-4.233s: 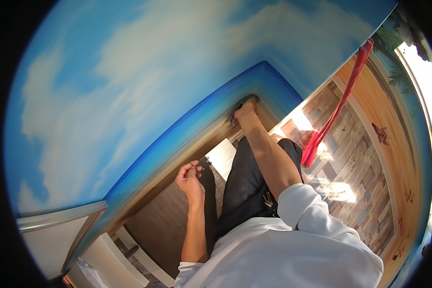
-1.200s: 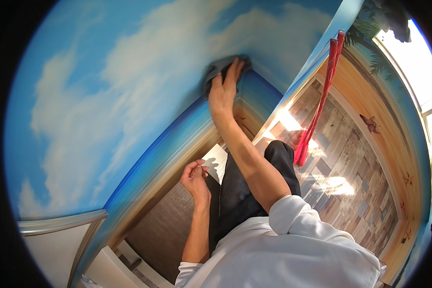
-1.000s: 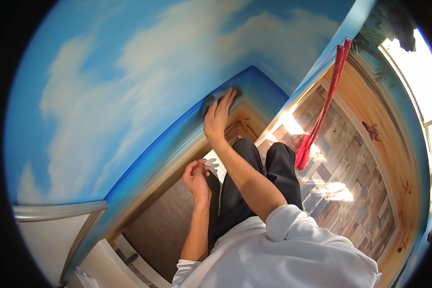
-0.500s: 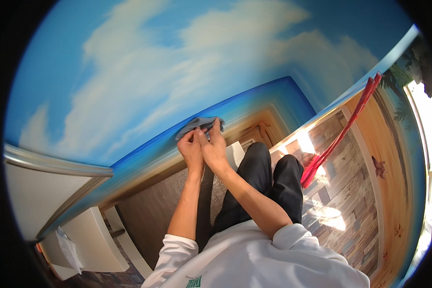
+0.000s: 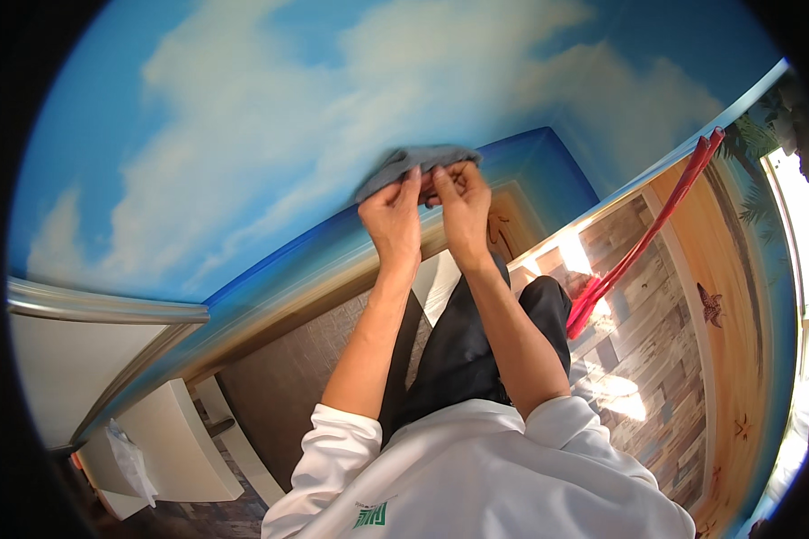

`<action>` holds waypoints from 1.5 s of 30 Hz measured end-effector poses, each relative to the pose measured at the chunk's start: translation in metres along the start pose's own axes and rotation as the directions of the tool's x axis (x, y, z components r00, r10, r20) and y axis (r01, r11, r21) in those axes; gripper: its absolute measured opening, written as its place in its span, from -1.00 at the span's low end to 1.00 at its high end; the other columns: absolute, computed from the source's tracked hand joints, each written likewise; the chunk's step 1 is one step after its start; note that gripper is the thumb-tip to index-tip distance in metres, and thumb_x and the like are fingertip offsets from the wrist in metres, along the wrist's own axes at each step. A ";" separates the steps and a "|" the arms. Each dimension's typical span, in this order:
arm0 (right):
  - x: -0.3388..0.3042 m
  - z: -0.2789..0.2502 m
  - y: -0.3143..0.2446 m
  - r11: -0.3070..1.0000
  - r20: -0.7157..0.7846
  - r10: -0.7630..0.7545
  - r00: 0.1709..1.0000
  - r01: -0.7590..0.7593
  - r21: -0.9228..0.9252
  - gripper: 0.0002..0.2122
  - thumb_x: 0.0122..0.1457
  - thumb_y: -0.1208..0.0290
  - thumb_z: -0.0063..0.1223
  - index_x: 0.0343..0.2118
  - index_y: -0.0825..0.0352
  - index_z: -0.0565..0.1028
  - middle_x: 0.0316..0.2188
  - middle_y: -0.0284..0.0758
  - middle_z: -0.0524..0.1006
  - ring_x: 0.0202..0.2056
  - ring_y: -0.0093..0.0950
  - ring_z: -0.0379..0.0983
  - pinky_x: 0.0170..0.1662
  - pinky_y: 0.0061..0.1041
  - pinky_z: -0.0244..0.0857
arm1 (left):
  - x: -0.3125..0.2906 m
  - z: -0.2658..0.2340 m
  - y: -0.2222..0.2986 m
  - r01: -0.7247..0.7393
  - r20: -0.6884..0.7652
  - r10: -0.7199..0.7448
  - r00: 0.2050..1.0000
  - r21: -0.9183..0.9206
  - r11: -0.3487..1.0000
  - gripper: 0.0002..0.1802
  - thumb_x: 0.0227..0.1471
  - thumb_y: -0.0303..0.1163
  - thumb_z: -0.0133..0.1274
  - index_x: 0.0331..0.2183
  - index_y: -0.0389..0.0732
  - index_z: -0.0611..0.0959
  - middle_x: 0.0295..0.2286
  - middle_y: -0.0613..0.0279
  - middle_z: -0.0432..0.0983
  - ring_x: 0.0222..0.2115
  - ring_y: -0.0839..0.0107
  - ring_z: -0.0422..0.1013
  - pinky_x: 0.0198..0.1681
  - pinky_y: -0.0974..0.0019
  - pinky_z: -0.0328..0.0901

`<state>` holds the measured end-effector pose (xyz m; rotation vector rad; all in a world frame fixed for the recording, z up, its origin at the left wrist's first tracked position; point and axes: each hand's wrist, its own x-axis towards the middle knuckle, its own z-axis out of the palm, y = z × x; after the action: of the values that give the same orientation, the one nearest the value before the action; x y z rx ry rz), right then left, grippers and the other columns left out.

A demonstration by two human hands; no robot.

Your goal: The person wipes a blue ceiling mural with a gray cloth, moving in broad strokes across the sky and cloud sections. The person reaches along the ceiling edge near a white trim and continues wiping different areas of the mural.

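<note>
1. Cloth [image 5: 422, 158], grey and bunched: raised in both hands before the painted wall [image 5: 270, 162], left of its corner. Contact with the wall cannot be confirmed.
2. Left hand [image 5: 394, 216]: fingers narrow, pinching the cloth's lower edge.
3. Right hand [image 5: 465, 211]: fingers likewise narrow, pinching the same edge just beside the left hand.
4. Step in hand, as judged: two-handed adjustment of the cloth, probably refolding or regripping. The next move calls for keeping one pinch secure while the other shifts.
5. Edges: wall corner near on the right; pale partition edge [image 5: 674, 172] and red rods [image 5: 661, 225] beyond; metal trim [image 5: 108, 308] well apart on the left.
6. Room: the wall's flat face extends leftward and upward, offering the broadest travel; rightward travel is shorter.
</note>
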<state>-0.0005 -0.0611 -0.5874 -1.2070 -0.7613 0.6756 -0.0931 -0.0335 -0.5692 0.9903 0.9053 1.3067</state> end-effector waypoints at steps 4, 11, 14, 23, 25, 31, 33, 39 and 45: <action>-0.023 0.009 0.079 0.978 -0.034 0.136 0.990 -0.140 -0.154 -0.77 0.23 0.38 0.17 -0.32 0.51 0.47 -0.46 -0.13 0.62 -0.39 -0.34 0.58 -0.29 -0.35 0.42 | -0.007 -0.053 -0.077 0.019 -0.142 0.009 0.990 0.196 0.980 -0.68 0.23 -0.32 0.21 -0.36 -0.45 0.75 -0.43 0.16 0.68 -0.45 0.47 0.51 -0.35 0.36 0.39; -0.052 0.025 0.159 0.813 -0.020 0.515 0.857 -0.496 -0.305 -0.79 0.28 0.37 0.08 -0.16 0.41 0.40 -0.27 -0.26 0.56 -0.31 -0.44 0.53 -0.37 -0.42 0.51 | -0.020 -0.115 -0.154 0.276 -0.315 -0.172 0.934 0.326 0.904 -0.61 0.26 -0.25 0.19 -0.52 -0.33 0.67 -0.61 0.39 0.47 -0.57 0.59 0.27 -0.48 0.35 0.23; -0.056 0.022 0.152 0.848 0.000 0.358 0.934 -0.325 -0.419 -0.77 0.30 0.34 0.08 -0.17 0.44 0.46 -0.28 -0.12 0.61 -0.26 -0.31 0.59 -0.29 -0.32 0.47 | -0.025 -0.105 -0.149 0.194 -0.260 -0.123 0.958 0.267 0.944 -0.68 0.26 -0.23 0.20 -0.33 -0.33 0.67 -0.44 0.30 0.56 -0.41 0.53 0.39 -0.31 0.36 0.33; -0.043 -0.013 0.134 0.896 0.076 0.254 0.964 -0.205 -0.393 -0.76 0.25 0.36 0.11 -0.16 0.46 0.55 -0.29 -0.03 0.66 -0.24 -0.23 0.62 -0.13 -0.31 0.43 | -0.021 -0.053 -0.171 0.199 -0.353 -0.139 0.925 0.141 0.970 -0.55 0.12 -0.12 0.32 -0.22 -0.35 0.66 -0.35 0.13 0.64 -0.34 0.40 0.50 -0.23 0.25 0.39; -0.034 -0.028 0.135 0.879 0.072 0.282 0.957 -0.227 -0.419 -0.75 0.23 0.37 0.12 -0.14 0.46 0.56 -0.27 -0.02 0.66 -0.20 -0.25 0.61 -0.10 -0.32 0.42 | -0.014 -0.043 -0.192 0.397 -0.364 -0.281 0.888 0.299 0.868 -0.61 0.15 -0.17 0.24 -0.26 -0.37 0.69 -0.36 0.08 0.67 -0.36 0.32 0.53 -0.23 0.17 0.38; -0.030 -0.058 0.131 0.726 0.012 0.228 0.974 -0.161 -0.669 -0.61 0.20 0.48 0.11 0.09 0.46 0.49 -0.06 -0.02 0.60 -0.10 -0.22 0.61 -0.02 -0.34 0.43 | 0.009 -0.016 -0.278 0.611 -0.062 -0.767 0.639 -0.564 0.555 -0.71 0.14 -0.20 0.10 -0.28 -0.26 0.60 -0.37 0.07 0.53 -0.36 0.17 0.47 -0.30 0.00 0.36; -0.033 -0.058 0.126 0.763 -0.003 0.271 0.963 -0.217 -0.608 -0.61 0.19 0.51 0.11 0.10 0.46 0.48 -0.04 -0.03 0.59 -0.13 -0.27 0.62 -0.04 -0.36 0.44 | 0.016 -0.025 -0.293 0.646 0.047 -0.874 0.483 -0.693 0.320 -0.76 0.17 -0.23 0.05 -0.25 -0.22 0.55 -0.34 0.08 0.51 -0.34 0.19 0.47 -0.27 0.02 0.37; -0.044 -0.037 0.113 0.858 0.104 0.237 0.966 -0.158 -0.488 -0.60 0.25 0.51 0.05 0.16 0.43 0.43 -0.06 -0.18 0.59 -0.24 -0.49 0.56 -0.23 -0.48 0.53 | 0.023 -0.134 -0.264 0.363 -0.285 -0.812 0.509 -0.785 0.503 -0.64 0.07 -0.36 -0.08 -0.08 -0.26 0.51 -0.08 -0.11 0.51 -0.11 -0.08 0.51 -0.05 -0.23 0.47; -0.065 -0.020 0.101 0.881 0.170 0.383 0.908 -0.304 -0.362 -0.59 0.29 0.51 0.02 0.21 0.38 0.37 0.07 -0.19 0.51 -0.15 -0.43 0.62 -0.23 -0.46 0.54 | 0.015 -0.278 -0.193 0.213 -0.496 -0.671 0.551 -0.694 0.688 -0.64 0.03 -0.62 -0.18 -0.11 -0.25 0.51 -0.05 -0.01 0.47 -0.05 0.00 0.45 0.01 -0.26 0.42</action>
<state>-0.0277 -0.1018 -0.6993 -1.6114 -0.8902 1.0336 -0.2887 -0.0011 -0.8433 -0.3303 1.1643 1.3598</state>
